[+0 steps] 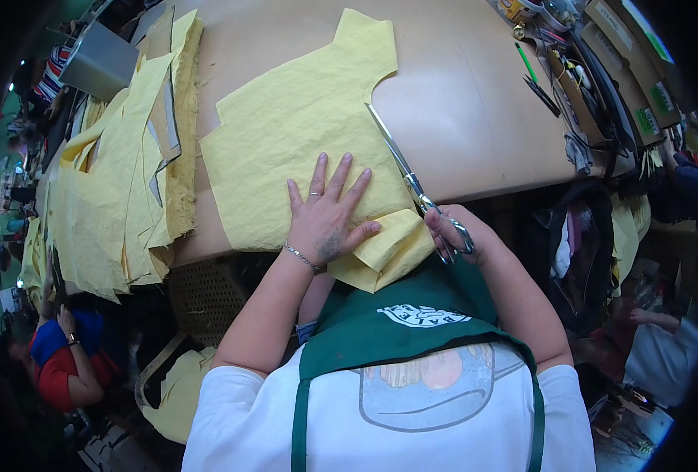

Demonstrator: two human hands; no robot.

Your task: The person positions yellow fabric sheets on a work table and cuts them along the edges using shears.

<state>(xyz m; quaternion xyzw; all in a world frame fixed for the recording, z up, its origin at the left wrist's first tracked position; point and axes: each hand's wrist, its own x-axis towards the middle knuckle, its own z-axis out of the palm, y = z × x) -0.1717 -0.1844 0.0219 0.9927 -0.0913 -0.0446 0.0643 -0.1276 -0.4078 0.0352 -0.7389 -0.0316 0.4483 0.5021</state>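
Observation:
A cut piece of yellow fabric (294, 110) lies spread on the table, its near edge folded over and hanging past the table's front. My left hand (329, 206) rests flat on the fabric with its fingers spread. In my right hand (463, 232) is a pair of metal scissors (412, 179), my fingers through the handles. Their long blades point away from me along the fabric's right edge, with the tips by the inward curve. Whether the blades are fully closed is hard to make out.
A stack of yellow fabric (117, 181) with cardboard patterns covers the table's left side, beside a grey box (101, 61). Pens (541, 94) and cardboard boxes (612, 67) sit at the right edge. Other people (69, 354) sit at lower left and right.

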